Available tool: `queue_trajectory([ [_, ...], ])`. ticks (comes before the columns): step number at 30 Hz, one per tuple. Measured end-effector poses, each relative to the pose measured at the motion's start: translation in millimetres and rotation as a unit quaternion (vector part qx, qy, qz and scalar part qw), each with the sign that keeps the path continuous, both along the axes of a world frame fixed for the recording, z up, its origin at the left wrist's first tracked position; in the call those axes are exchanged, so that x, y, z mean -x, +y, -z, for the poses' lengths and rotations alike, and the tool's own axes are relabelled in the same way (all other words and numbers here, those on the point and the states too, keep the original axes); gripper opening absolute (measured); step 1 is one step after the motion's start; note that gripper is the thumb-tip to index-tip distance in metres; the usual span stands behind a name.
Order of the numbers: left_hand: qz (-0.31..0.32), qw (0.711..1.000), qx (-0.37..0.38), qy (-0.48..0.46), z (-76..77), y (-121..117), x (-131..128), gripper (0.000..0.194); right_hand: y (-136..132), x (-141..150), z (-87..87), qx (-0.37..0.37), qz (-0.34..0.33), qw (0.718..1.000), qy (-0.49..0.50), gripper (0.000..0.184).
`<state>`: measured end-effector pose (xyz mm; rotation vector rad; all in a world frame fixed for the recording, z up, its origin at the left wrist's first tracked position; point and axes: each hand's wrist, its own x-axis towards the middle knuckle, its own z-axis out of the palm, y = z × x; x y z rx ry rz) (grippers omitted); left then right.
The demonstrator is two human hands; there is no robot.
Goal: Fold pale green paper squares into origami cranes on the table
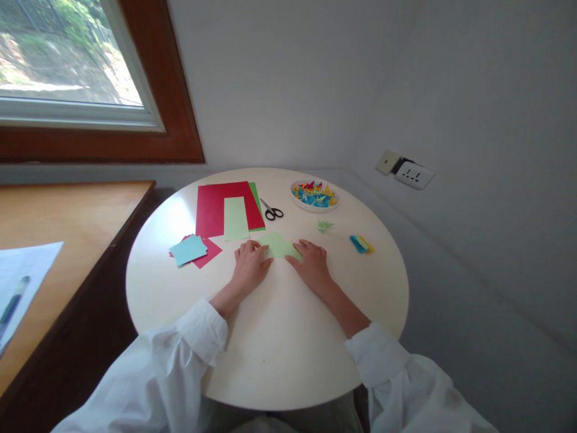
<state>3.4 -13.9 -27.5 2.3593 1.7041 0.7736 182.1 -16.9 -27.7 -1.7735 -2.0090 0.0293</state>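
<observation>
A sheet of light green paper (277, 245) lies on the round table, its upper edge rising to a peak and its lower edge straight. My left hand (251, 263) grips its left end, fingers curled and thumb near the lower edge. At the right end, my right hand (312, 261) has thumb and fingers closed on the paper. Just beyond my left hand, a light green paper strip (236, 218) rests on large red sheets (210, 204), with a green sheet (256, 210) showing beneath. Black-handled scissors (273, 213) lie beyond the paper. A small folded green paper piece (324, 225) sits near my right hand.
A white oval dish (314, 208) holds many colourful folded paper pieces. Small blue and yellow papers (362, 244) lie at the right, light blue squares (189, 249) over red ones at the left. A wooden desk (90, 210) with a pen (14, 304) on white paper stands left.
</observation>
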Motion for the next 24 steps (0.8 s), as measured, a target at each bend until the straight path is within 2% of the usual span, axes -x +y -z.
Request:
queue_trajectory([
  [6, 0.007, 0.999, 0.022, -0.046, 2.7, 3.4, -2.4, 0.023, 5.8, -1.4, 3.7, -0.008, 0.028, 0.994, 0.108, 0.02],
  [11, -0.007, 0.992, 0.034, -0.121, -1.1, 6.2, 0.8, 0.026, 9.0, -8.2, 5.0, 0.01, -0.004, 0.968, 0.252, 0.01],
  [15, 0.016, 0.965, 0.112, -0.235, -6.3, 7.9, 2.0, 0.038, 9.2, -10.3, 2.3, 0.027, -0.023, 0.944, 0.327, 0.022],
  [19, 0.036, 0.932, 0.133, -0.335, -9.4, 9.1, -0.6, 0.038, 4.7, -5.1, -2.9, 0.048, -0.048, 0.906, 0.417, 0.028],
  [24, 0.011, 0.913, 0.129, -0.388, -12.1, 9.8, -3.2, 0.024, -1.0, 2.1, -8.8, 0.055, -0.07, 0.908, 0.408, 0.022],
])
